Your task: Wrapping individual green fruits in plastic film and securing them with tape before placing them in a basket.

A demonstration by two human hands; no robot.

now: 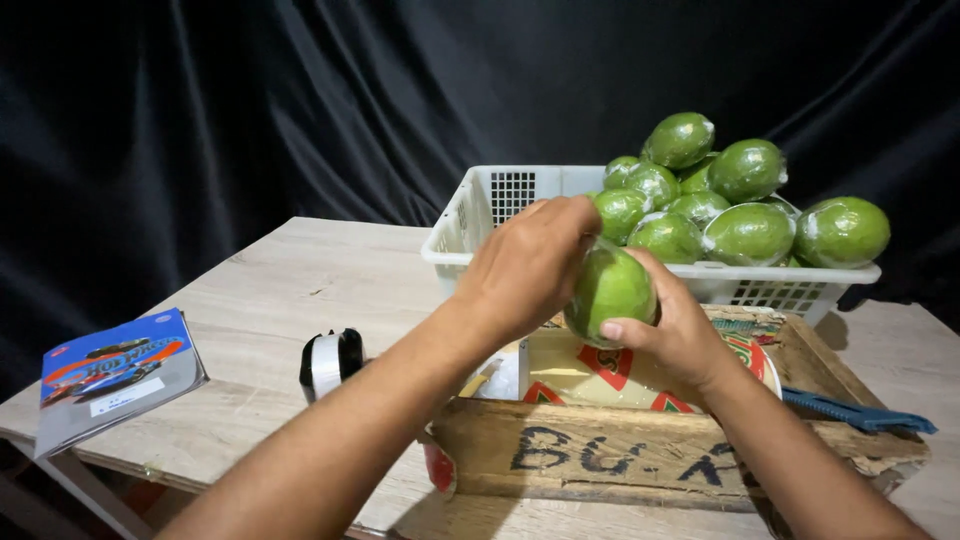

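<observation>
Black drapery backs a pale wooden table (300,290). At frame centre, a wrapped green fruit (610,290) is clamped between left hand (530,262) and right hand (680,335), above a wooden crate (600,450). Slippage is possible: the film wrap looks slick.

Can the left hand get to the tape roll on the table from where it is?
Probably yes, but not as things stand: the left hand is wrapped over the green fruit with the right hand. The tape roll sits in the open, nothing blocking it.
</observation>
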